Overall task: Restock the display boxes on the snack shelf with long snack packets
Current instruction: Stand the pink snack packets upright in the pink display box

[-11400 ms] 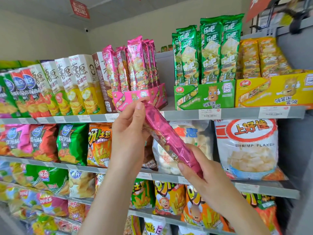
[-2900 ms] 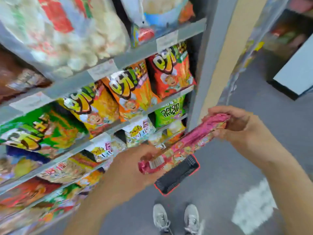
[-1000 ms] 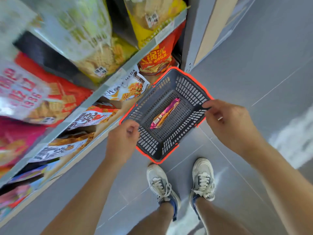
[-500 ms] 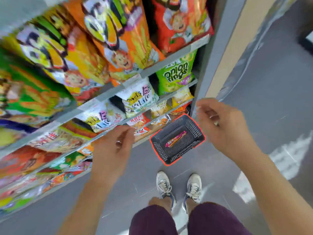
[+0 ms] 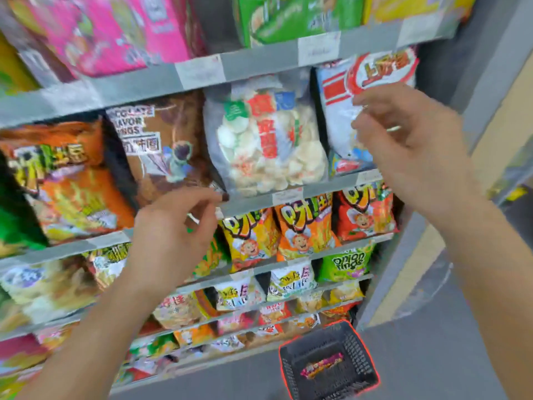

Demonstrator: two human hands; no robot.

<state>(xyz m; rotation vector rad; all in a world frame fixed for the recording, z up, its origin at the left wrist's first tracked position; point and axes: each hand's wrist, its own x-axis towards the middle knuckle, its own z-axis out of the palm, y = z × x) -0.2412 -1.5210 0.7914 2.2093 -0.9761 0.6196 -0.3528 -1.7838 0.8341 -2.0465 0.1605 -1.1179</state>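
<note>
While both hands hang in front of the shelves with nothing in them, the task's only visible long snack packet (image 5: 321,365) lies well apart from them. It rests flat and slantwise on the bottom of the grey, red-rimmed basket (image 5: 359,356), down at five o'clock. The basket stands on the floor (image 5: 447,356) just beside the foot of the shelving, probably so that stock can be lifted straight up to the rack.

The left hand (image 5: 173,226), near the middle of the view, has loosely curled fingers and its thumb held apart from them; it pinches nothing. The right hand (image 5: 409,145), at two o'clock, is half bent with the fingers spread, and it too is empty. It hovers before a white and red bag (image 5: 343,111), though blur hides whether it touches.

Both palms tilt toward the top shelf, where the display boxes sit: a pink box (image 5: 115,30) at eleven o'clock, a green box (image 5: 294,15) at twelve and a yellow box (image 5: 403,7) at one. The picture's edge cuts all three off, so how full they are cannot be told.

Lower shelves are grey metal with pale label strips along the front edge (image 5: 259,64). Puffed bags stand upright on them, faces outward, among them a clear bag of white crackers (image 5: 265,140). At three o'clock a grey upright post (image 5: 403,269) ends the rack. Smooth grey flooring runs past it.
</note>
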